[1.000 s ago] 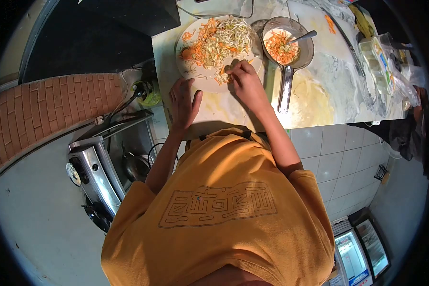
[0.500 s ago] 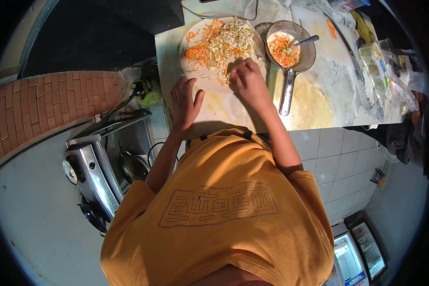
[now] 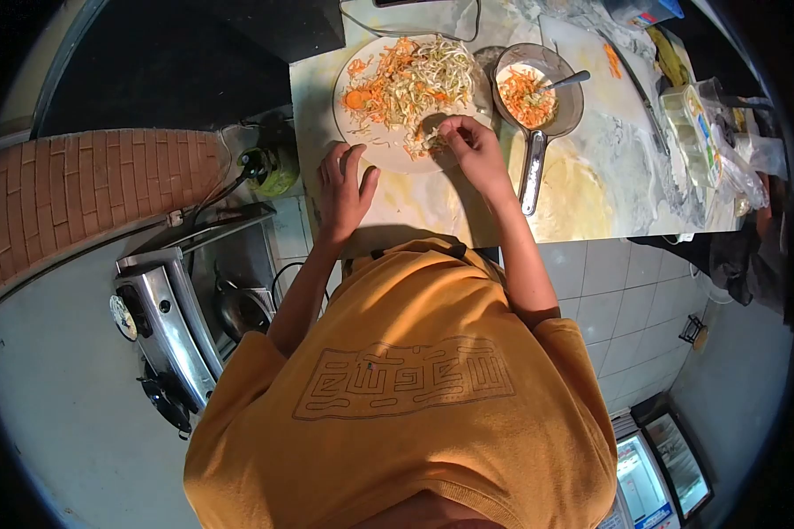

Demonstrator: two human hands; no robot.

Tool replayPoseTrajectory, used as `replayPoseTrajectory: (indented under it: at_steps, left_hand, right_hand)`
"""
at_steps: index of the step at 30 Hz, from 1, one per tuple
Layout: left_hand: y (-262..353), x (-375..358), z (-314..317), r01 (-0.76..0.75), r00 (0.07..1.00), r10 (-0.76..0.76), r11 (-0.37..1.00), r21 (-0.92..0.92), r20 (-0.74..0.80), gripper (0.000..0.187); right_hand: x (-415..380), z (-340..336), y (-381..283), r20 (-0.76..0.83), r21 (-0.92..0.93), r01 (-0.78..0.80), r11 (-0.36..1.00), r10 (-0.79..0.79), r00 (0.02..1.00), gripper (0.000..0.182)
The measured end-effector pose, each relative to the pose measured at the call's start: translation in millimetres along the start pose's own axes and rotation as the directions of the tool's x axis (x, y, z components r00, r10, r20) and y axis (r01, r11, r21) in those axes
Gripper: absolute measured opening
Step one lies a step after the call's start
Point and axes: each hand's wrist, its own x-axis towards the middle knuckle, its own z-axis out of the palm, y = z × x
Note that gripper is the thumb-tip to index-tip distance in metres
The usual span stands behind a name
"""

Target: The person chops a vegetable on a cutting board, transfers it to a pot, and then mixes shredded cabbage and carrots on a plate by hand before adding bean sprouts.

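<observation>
A large round plate (image 3: 384,157) bears shredded carrot and cabbage, with bean sprouts (image 3: 445,75) at its upper right. My left hand (image 3: 346,189) rests at the plate's lower left rim, fingers apart, holding nothing. Over the plate's lower right edge is my right hand (image 3: 478,152), its thumb and index finger pinched together beside a small heap of shreds (image 3: 422,143); whatever lies between the fingertips is too small to name. Right of the plate stands a saucepan (image 3: 566,110) holding a carrot mixture (image 3: 527,97) and a spoon (image 3: 572,79).
The marble-look table (image 3: 591,189) carries a white board (image 3: 582,55) with carrot strips (image 3: 612,62), and plastic packages (image 3: 692,132) at the right. A cable (image 3: 388,32) runs behind the plate. Lower left stands a metal stove (image 3: 172,309) with a pan (image 3: 243,310).
My right hand has moved slightly right and away from the shreds, its fingertips lifting off the heap. My left hand stays at the rim.
</observation>
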Motion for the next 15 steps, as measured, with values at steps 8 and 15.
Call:
replayPoseTrajectory:
  at_steps: [8,15]
  left_hand:
    - [-1.7,-0.8,2.0,0.004,1.0,-0.004,1.0,-0.009,-0.014,0.049]
    - [-1.9,-0.6,1.4,0.006,1.0,-0.007,0.999,-0.031,-0.019,0.048]
  right_hand:
    - [1.1,-10.1,-0.2,0.226,0.458,-0.206,0.865,0.112,0.968,0.015]
    - [-1.6,-3.6,-3.9,0.116,0.256,-0.118,0.959,0.091,0.989,0.013]
